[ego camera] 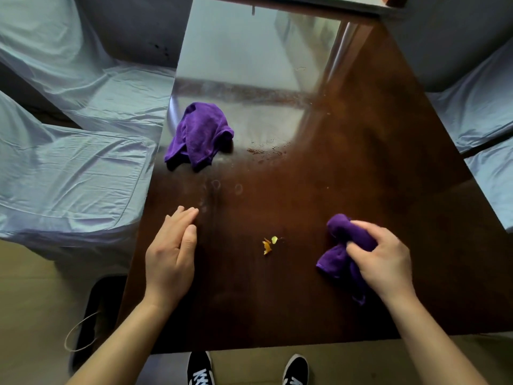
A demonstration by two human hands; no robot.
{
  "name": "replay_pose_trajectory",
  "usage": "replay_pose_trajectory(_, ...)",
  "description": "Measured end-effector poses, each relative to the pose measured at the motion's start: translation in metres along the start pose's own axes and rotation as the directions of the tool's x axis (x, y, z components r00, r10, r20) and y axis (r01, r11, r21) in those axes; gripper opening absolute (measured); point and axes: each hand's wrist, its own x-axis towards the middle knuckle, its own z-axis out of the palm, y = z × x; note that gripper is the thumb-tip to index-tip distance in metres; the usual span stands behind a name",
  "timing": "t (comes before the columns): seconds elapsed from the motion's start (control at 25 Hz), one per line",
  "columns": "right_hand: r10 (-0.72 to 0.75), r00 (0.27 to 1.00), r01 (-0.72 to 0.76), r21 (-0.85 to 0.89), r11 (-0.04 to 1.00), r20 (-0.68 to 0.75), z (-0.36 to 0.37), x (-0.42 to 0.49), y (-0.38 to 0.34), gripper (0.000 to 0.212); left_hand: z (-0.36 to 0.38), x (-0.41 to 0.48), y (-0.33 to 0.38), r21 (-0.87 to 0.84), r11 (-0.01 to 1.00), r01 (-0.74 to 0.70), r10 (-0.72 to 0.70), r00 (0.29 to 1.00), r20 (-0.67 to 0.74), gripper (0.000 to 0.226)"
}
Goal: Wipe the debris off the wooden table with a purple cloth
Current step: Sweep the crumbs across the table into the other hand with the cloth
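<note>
A dark glossy wooden table (305, 287) fills the middle of the head view. Small yellow-orange debris (268, 245) lies on it between my hands. My right hand (383, 259) grips a bunched purple cloth (337, 255) pressed on the table, to the right of the debris. My left hand (173, 251) rests flat on the table near its left edge, fingers together and holding nothing. A second purple cloth (198, 136) lies crumpled farther back on the left side of the table.
Chairs with pale blue covers stand left (75, 173) and right (480, 112) of the table. A dark bag with a cord handle (91, 323) sits on the floor at the left. My shoes (200, 369) show under the near table edge. Faint smudges (266, 151) mark the table's centre.
</note>
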Motion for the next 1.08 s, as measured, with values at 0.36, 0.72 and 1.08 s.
replay_pose_trajectory(0.36,-0.328,0.936,0.319,0.087,0.944,0.129,0.094,-0.066,-0.100,0.045,0.005,-0.003,-0.014,0.116,0.993,-0.005,0.019,0.993,-0.118,0.036)
replay_pose_trajectory(0.72,-0.033,0.999,0.021,0.302,0.953,0.033,0.034,-0.010,-0.054,0.041,-0.003,-0.004,-0.015,-0.026,0.998,0.052,-0.057,0.972,-0.230,0.035)
replay_pose_trajectory(1.08,-0.210,0.977,0.209,0.055,0.976,0.016,0.105,-0.094,-0.115,0.045,-0.014,-0.001,-0.030,-0.332,0.938,0.100,-0.181,0.958,-0.221,0.036)
